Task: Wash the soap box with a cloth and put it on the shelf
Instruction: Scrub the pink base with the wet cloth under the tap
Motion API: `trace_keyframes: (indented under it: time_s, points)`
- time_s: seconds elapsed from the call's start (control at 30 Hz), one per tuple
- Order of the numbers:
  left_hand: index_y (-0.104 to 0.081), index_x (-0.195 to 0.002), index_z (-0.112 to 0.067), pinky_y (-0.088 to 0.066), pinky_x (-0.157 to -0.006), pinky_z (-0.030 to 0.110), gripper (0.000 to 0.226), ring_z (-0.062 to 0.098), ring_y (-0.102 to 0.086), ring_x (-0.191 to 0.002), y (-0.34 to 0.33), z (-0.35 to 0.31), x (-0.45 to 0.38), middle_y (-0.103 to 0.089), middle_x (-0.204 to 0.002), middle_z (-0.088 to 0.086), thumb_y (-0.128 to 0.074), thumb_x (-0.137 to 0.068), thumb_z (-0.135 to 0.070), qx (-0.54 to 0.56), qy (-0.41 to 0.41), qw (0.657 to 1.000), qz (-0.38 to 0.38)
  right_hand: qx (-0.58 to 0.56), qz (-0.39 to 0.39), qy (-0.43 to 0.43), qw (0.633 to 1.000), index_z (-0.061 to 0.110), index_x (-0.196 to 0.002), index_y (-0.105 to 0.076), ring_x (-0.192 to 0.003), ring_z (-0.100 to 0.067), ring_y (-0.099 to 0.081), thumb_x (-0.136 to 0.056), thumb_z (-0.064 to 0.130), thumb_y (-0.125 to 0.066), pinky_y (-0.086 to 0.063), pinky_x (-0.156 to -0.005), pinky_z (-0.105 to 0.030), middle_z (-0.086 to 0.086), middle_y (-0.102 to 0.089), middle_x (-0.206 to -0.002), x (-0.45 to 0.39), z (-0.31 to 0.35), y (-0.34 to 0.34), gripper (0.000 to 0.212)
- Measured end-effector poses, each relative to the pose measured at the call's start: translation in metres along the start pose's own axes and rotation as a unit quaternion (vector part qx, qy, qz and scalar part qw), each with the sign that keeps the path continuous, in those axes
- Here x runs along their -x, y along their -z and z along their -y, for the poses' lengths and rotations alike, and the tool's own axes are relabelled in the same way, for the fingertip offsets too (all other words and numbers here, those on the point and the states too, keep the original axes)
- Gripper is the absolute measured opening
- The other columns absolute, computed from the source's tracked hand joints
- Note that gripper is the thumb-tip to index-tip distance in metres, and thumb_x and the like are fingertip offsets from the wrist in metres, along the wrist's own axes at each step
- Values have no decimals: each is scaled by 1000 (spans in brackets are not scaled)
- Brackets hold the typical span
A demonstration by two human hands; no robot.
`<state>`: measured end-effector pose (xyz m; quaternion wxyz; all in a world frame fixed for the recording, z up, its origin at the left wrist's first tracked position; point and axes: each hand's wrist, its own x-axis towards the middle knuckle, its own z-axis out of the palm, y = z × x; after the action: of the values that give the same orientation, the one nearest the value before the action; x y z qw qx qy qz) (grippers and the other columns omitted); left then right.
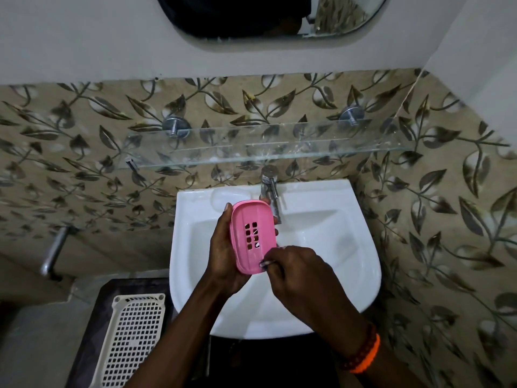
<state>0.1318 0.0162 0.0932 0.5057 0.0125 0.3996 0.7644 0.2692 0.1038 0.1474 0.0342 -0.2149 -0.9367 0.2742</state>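
A pink soap box [250, 232] with several drain holes is held upright over the white sink [335, 228]. My left hand [223, 247] grips it from the left side and behind. My right hand [293, 273] is closed at the box's lower right corner, pinching a small pale bit of cloth [265, 263] against it; most of the cloth is hidden in the fist. A glass shelf [265, 147] is fixed to the wall above the sink, with nothing on it.
A chrome tap [270, 189] stands at the sink's back edge, just behind the box. A mirror [251, 18] hangs above the shelf. A white perforated plastic tray [134, 337] lies on a dark surface at lower left. A metal bar [54, 253] juts from the left wall.
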Motion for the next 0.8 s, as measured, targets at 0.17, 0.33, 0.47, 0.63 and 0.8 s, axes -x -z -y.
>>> trace_keyframes:
  time_s: [0.17, 0.33, 0.47, 0.63, 0.8]
  points:
    - [-71, -132, -10, -59, -84, 44, 75, 32, -70, -97, 1, 1, -1, -70, -119, 20, -43, -94, -68, 24, 1, 1000, 20, -213, 38, -7, 976, 32, -103, -75, -67, -10, -72, -97, 24, -53, -61, -67, -32, 3, -74, -75, 8, 22, -3, 24]
    - [-67, -136, -10, -59, -86, 43, 74, 31, -71, -98, 8, -9, 4, -72, -115, 18, -45, -94, -67, 51, 7, 997, 57, -35, 23, 31, 999, 46, -131, -59, -107, -16, -69, -93, 39, -40, -59, -88, -36, 12, -69, -124, 18, 23, -9, 43]
    - [-64, -141, -16, -56, -89, 42, 74, 29, -70, -100, 8, -6, 9, -72, -116, 16, -47, -91, -66, 53, 11, 996, 72, 54, 12, 31, 998, 47, -130, -56, -101, -23, -68, -93, 38, -37, -55, -78, -38, 8, -64, -115, 14, 11, -2, 42]
    - [-65, -140, -14, -56, -87, 42, 75, 29, -70, -96, 8, -13, 6, -68, -117, 17, -45, -92, -67, 47, 7, 997, 61, 119, -1, 49, 992, 45, -133, -58, -73, -21, -69, -90, 21, -54, -40, -50, -28, 5, -63, -103, 18, 14, -9, 49]
    - [-74, -127, -12, -50, -93, 46, 75, 30, -68, -97, 2, -6, 6, -67, -115, 18, -56, -82, -70, 50, 24, 998, 33, 99, -27, 36, 994, 43, -142, -53, -72, -26, -69, -91, 20, -59, -56, -54, -34, 2, -62, -110, 1, 10, -3, 57]
